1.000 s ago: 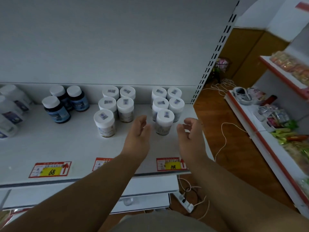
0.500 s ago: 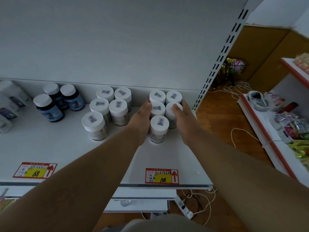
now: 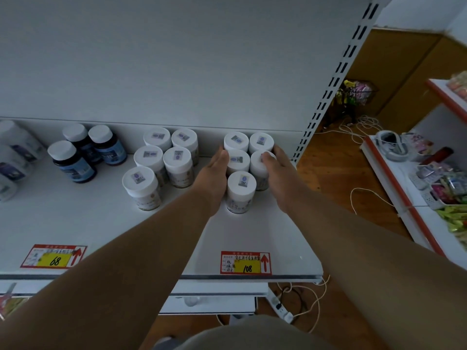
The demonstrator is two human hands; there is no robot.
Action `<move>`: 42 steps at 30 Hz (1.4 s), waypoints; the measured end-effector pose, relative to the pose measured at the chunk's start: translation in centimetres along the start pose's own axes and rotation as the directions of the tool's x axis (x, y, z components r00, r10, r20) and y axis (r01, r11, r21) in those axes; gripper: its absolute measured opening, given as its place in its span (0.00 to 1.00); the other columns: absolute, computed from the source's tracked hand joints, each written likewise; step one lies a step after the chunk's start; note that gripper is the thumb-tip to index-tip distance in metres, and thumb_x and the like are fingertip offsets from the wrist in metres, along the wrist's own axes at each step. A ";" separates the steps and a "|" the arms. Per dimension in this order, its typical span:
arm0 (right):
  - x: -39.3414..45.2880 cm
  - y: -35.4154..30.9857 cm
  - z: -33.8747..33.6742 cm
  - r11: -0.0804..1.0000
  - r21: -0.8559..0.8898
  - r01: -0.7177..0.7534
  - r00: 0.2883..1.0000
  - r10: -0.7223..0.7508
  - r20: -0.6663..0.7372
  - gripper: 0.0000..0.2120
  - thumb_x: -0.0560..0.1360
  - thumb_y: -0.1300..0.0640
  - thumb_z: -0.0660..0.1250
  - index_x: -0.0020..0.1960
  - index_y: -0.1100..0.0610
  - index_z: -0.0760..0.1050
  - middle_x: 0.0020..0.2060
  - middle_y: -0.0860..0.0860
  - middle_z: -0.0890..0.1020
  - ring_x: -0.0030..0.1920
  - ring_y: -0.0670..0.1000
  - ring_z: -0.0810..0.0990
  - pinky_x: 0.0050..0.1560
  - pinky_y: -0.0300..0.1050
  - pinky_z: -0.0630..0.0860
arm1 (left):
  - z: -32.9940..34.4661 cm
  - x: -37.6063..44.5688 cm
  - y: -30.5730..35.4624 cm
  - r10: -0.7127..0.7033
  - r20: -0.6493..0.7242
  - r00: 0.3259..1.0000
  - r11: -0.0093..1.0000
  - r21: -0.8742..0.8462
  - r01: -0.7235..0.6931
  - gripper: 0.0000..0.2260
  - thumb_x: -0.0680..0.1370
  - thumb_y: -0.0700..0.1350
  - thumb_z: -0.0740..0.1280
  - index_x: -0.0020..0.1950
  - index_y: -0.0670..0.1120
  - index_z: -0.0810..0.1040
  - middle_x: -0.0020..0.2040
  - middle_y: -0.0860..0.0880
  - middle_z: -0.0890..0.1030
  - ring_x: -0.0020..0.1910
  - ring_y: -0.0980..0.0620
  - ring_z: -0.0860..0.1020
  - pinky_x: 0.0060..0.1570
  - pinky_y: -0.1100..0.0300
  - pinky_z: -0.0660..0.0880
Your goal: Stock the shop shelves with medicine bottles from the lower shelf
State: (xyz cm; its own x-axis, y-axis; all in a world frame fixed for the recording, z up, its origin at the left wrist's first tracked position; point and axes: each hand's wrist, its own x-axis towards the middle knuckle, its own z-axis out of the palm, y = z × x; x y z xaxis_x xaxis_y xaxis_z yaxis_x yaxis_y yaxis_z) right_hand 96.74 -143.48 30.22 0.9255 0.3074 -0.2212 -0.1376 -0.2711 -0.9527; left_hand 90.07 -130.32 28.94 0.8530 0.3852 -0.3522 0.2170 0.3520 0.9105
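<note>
Since a second ago both arms have reached from the near edge of the white shelf (image 3: 265, 236) to its far right part. There a cluster of five white-capped bottles (image 3: 241, 188) stands upright against the back panel, between the two hands. The left hand (image 3: 213, 173) lies flat, fingers straight, pressing the cluster's left side. The right hand (image 3: 280, 178) cups the right side, thumb on the middle-right bottle's (image 3: 257, 166) cap, fingers lightly curved around it.
</note>
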 end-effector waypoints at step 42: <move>-9.1 3.4 2.5 0.916 -0.351 0.192 0.976 -0.216 -0.028 0.15 0.77 0.49 0.71 0.58 0.42 0.67 0.50 0.39 0.77 0.50 0.40 0.77 0.48 0.36 0.72 | -3.8 -7.0 -2.5 0.324 0.011 0.946 0.696 0.674 -0.246 0.15 0.72 0.50 0.76 0.57 0.54 0.77 0.50 0.58 0.81 0.47 0.62 0.79 0.48 0.65 0.75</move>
State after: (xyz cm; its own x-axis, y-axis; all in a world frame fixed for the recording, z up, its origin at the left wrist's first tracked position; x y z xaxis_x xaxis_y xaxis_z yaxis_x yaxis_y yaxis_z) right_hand 86.94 -144.95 28.46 0.9431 0.3325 -0.0045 0.1757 -0.5096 -0.8422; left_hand 81.77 -130.67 28.31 0.8824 0.4691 -0.0358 0.2612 -0.4252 0.8666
